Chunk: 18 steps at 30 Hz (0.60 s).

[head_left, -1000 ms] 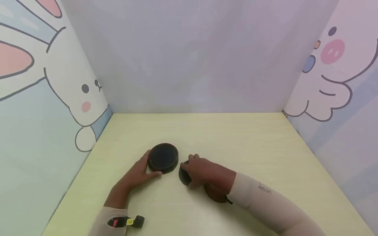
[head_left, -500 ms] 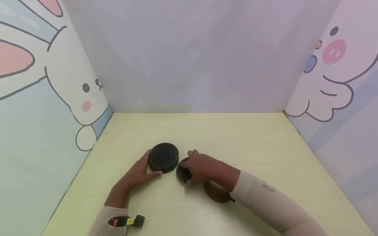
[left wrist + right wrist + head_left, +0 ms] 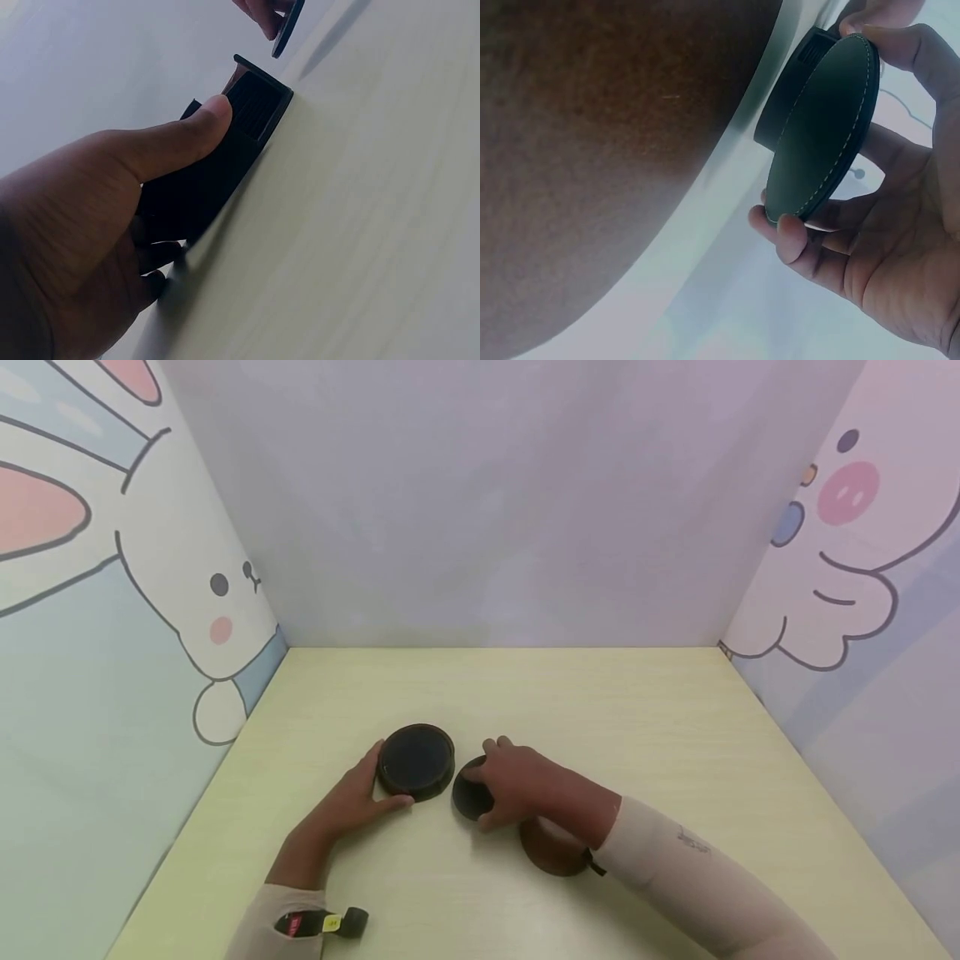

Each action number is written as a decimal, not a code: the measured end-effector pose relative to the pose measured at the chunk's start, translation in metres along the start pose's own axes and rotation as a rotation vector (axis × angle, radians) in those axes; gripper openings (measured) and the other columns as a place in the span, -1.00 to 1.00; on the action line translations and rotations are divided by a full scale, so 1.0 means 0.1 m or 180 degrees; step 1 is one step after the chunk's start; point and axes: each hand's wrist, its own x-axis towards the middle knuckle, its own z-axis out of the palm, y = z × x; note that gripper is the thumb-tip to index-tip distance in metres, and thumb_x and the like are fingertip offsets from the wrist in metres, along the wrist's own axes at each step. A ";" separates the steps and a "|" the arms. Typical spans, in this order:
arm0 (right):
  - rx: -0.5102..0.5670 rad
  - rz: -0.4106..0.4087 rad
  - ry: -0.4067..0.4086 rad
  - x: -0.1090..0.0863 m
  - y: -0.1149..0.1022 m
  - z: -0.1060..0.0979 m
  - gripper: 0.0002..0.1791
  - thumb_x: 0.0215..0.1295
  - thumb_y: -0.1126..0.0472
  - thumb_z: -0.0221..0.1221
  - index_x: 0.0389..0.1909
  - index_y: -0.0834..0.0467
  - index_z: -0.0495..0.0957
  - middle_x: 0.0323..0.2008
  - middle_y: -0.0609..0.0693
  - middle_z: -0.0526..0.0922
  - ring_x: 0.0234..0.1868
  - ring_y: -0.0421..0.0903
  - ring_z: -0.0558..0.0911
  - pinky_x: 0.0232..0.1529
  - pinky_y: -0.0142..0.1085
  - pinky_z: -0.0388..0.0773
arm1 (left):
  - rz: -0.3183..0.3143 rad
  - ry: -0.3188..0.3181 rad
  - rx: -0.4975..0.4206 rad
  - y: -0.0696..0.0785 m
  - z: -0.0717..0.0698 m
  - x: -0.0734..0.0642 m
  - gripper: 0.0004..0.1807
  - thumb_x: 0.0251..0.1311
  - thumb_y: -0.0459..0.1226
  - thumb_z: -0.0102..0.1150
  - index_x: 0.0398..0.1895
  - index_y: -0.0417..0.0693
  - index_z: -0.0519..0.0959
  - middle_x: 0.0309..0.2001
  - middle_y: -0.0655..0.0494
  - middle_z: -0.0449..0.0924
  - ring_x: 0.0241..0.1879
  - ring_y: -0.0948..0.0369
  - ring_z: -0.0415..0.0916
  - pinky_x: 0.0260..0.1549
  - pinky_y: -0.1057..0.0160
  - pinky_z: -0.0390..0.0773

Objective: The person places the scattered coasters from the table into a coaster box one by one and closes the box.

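My left hand (image 3: 352,806) grips a round black coaster holder (image 3: 416,762) from its left side, fingers behind and thumb at the near edge. The left wrist view shows the thumb against its wall, beside a ribbed opening (image 3: 257,107). Just to the right, my right hand (image 3: 517,785) pinches a round black coaster (image 3: 821,131) with pale stitching by its edge, thumb and fingers at opposite sides. The coaster is tilted and raised off the table. Beneath my right wrist lies a brown round coaster (image 3: 551,853), partly hidden by the forearm.
The pale wooden table (image 3: 360,685) meets a plain grey back wall (image 3: 480,510). Side walls carry cartoon animals, a rabbit (image 3: 172,552) at left and another white figure (image 3: 847,577) at right. A black strap (image 3: 300,924) sits on the left sleeve.
My right hand has moved slightly away from me with the black coaster, drifting left and then back right. The left hand and the holder have stayed in place.
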 end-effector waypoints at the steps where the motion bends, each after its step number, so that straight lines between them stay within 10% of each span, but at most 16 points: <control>1: 0.0000 -0.0012 0.0013 -0.01 0.00 0.00 -0.29 0.19 -0.25 0.50 0.38 -0.17 0.68 0.06 0.09 0.60 -0.01 -0.04 0.52 -0.12 -0.16 0.69 | -0.0005 -0.0006 -0.0003 0.00 0.00 0.00 0.30 0.25 0.16 0.56 0.77 -0.23 -0.04 0.71 -0.29 0.18 0.68 -0.29 0.19 0.60 -0.40 0.28; 18: 0.0064 -0.0124 0.0333 -0.10 0.05 -0.06 -0.28 0.19 -0.26 0.45 0.39 -0.13 0.68 0.05 0.10 0.54 0.03 -0.05 0.48 -0.14 -0.19 0.69 | -0.0003 -0.0004 -0.0005 -0.01 0.00 0.00 0.31 0.24 0.17 0.57 0.77 -0.25 -0.03 0.71 -0.29 0.18 0.69 -0.29 0.19 0.60 -0.40 0.28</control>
